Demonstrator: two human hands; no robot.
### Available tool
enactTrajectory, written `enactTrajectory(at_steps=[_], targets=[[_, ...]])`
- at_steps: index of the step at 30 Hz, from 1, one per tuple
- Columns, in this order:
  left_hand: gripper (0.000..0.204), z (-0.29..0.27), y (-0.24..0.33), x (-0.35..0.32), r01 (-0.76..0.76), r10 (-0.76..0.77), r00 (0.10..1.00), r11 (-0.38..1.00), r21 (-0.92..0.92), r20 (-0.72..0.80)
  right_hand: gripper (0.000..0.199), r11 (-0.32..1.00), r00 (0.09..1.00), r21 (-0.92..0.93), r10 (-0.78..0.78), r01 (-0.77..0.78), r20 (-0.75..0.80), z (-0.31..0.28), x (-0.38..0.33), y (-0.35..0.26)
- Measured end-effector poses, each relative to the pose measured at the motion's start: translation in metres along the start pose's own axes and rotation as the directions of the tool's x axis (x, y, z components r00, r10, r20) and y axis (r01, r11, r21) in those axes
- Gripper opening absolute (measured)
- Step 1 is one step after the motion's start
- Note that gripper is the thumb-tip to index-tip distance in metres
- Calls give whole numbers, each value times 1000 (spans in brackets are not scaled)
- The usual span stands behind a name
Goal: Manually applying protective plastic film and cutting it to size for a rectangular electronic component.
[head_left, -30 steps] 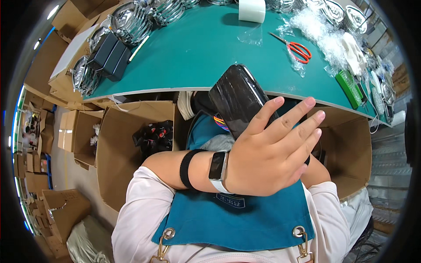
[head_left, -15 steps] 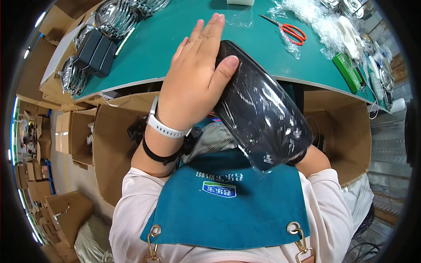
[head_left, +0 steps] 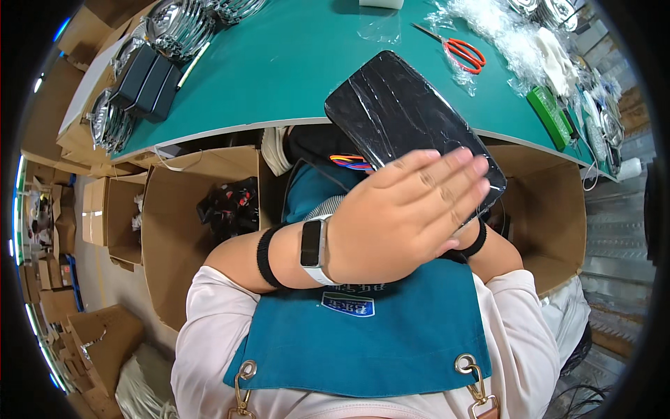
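The left hand [head_left: 405,216] lies flat with its fingers [head_left: 453,171] stretched out and close together, palm pressed onto the near end of a black panel [head_left: 401,115] wrapped in clear film; it grips nothing, only rests open on the wrap. The panel runs away from the hand, slanting up and to the left, its far end over the edge of the green bench [head_left: 279,63] and its near end beneath the palm, above the person's lap. A pale smartwatch [head_left: 312,244] sits on the left wrist, with a black band [head_left: 265,257] on the forearm just behind it. The right hand is hidden under the panel and the left hand, so whether it is open or closed cannot be told; only its wrist with a black band [head_left: 478,241] shows just right of the left palm. A bundle of coloured wires [head_left: 352,162] peeks out just left of the fingers, under the panel's edge. Beyond the hand, on the bench, orange-handled scissors [head_left: 464,52] lie near loose clear plastic bags [head_left: 502,31], well apart from the panel. Far to the left of the hand black boxes [head_left: 150,80] rest at the bench's edge. Below the bench, left of the forearm, an open cardboard box [head_left: 181,230] holds dark parts [head_left: 227,206]. A teal apron [head_left: 363,335] covers the person's chest beneath the arm
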State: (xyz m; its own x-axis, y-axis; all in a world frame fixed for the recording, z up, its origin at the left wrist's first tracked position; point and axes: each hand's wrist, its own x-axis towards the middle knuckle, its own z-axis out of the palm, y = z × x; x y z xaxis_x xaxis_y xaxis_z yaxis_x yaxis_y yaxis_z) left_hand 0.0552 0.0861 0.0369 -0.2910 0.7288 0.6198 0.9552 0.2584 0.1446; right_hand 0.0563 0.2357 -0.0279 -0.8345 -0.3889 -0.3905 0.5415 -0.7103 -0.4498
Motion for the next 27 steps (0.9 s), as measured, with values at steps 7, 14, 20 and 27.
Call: enactTrajectory(at_steps=[7,14,20,27], targets=[[25,20,3,-4,-289,266,935,954,-73,-233,36,997,1000,73,-2,2,-10,-19,13,-19],[34,-17,21,-14,-378,339,923,887,-263,-182,35,996,1000,91,15,-15,2,-29,24,-12],[73,-10,-28,-8,79,-81,996,995,60,22,35,994,995,-50,-98,98,9,-25,14,1],[33,3,-18,-9,-198,193,972,980,-23,-132,35,951,980,-239,-193,197,40,-30,-3,7]])
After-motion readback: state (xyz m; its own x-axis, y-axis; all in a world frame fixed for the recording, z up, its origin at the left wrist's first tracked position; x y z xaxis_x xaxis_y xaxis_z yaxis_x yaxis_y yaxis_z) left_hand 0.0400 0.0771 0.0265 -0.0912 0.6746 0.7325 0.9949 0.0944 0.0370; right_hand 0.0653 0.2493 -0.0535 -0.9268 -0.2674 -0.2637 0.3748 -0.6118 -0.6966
